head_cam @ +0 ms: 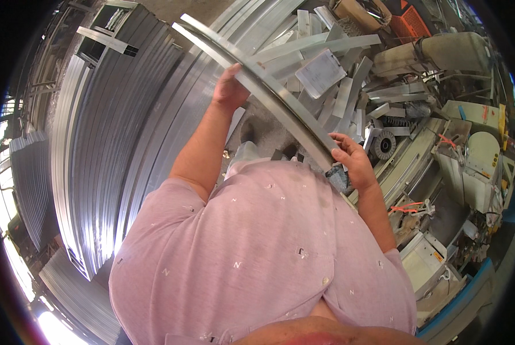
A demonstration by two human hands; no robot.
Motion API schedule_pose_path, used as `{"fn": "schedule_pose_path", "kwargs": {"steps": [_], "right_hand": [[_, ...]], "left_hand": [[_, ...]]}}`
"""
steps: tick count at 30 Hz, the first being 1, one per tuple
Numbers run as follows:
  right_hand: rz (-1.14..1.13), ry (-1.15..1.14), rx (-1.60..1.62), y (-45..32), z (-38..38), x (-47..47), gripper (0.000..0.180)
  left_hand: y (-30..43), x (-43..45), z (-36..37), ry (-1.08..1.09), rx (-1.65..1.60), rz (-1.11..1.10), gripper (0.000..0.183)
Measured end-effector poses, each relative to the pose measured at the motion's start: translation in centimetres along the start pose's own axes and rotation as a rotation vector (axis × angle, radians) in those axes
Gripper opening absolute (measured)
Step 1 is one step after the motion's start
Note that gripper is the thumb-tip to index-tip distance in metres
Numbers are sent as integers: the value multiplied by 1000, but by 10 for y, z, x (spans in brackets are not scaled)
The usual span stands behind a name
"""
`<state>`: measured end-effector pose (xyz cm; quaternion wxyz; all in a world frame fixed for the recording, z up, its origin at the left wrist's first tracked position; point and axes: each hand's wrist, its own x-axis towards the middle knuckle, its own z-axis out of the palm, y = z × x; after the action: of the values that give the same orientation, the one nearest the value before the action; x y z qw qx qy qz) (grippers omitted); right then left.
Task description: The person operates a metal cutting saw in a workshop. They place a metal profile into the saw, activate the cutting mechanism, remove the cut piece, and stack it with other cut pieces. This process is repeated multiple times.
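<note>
A long aluminium channel profile (279,103) lies slantwise across both of my hands, in front of my body. My left hand (231,88) grips its side near the middle, with the thumb on the metal. At its lower right end, my right hand (354,159) holds the edge between thumb and fingers. The far end rises to the upper left. Behind the profile, a clipboard with a written sheet (321,73) rests on a heap of cut aluminium pieces (352,90).
Stacked long metal profiles (124,99) fill the left side. To the right stand a cream-coloured machine (477,168) and a ridged round wheel (385,145). An orange plastic crate (410,26) is at the upper right. Concrete floor (266,129) shows by my feet.
</note>
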<state>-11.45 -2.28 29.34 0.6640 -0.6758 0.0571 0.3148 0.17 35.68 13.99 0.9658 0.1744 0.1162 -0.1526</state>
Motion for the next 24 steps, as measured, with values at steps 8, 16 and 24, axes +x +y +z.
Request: {"fn": "schedule_pose_path", "kwargs": {"steps": [8,16,24], "right_hand": [[141,-126,540,-4,-15,1,49],[170,-185,753,-10,-14,17,60],[157,-262,863,-15,-4,20,68]], "left_hand": [[9,-22,27,-1,120,215,92],[20,2,39,-30,-23,312,83],[24,12,47,-24,-74,323,79]]}}
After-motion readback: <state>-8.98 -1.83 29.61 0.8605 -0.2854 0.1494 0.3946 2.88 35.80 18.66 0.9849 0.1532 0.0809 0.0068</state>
